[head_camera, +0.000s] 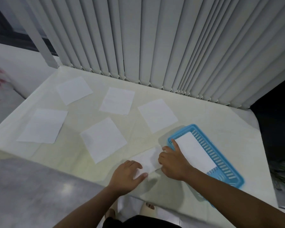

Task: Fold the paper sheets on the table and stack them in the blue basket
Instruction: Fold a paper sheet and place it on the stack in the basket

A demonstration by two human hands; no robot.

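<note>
— Where is the sheet you are working on?
— At the near edge of the table [204,116], between my two hands. It is a half-folded sheet [149,159], lying slantwise just left of the blue basket [224,163].
— What is your left hand doing?
— My left hand [128,175] lies flat on the near end of that sheet. The fingers are straight and close together, the thumb sticks out to the right, and it presses the paper down.
— And the right?
— My right hand [173,162] is at the sheet's far end. The forefinger is straight, with its tip at the basket's left corner. The other fingers curl down onto the paper, but I can't tell whether they pinch it or only rest on it.
— Is anything in the basket?
— One folded strip [194,152], white, lying flat along the bottom.
— And the other paper?
— Five unfolded pieces lie apart on the cream cloth: the back-left sheet [74,89], the back-middle sheet [117,101], the left sheet [43,125], the middle sheet [103,139], and the right sheet [157,115], just behind the basket. Grey vertical blinds [171,46] hang behind the table.
</note>
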